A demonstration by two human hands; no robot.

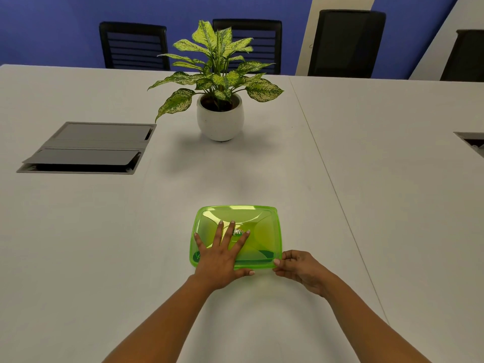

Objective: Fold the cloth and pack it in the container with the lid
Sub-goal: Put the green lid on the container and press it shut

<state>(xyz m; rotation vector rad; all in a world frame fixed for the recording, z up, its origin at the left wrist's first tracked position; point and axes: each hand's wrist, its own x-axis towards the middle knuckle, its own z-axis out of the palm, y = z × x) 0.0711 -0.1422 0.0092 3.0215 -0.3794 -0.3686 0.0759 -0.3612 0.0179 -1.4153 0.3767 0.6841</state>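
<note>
The green container (264,237), lid on, sits near the table's (78,244) front edge; the left hand (221,254) lies flat and spread on the lid, the right hand (301,268) pinches its near right corner. Beyond it stand a potted plant (218,82) and black chairs (133,45) against a blue wall (52,22).

Two bare forearms enter from the lower edge of the frame, one at lower left, one at lower right. No sleeves visible on either; both arms uncovered from frame edge to wrist. Left hand (221,260): no ring, watch or bracelet seen. Right hand (301,268): likewise unadorned, no glove. Fingernails short, pale, plain where visible. No markings visible on either arm.
</note>
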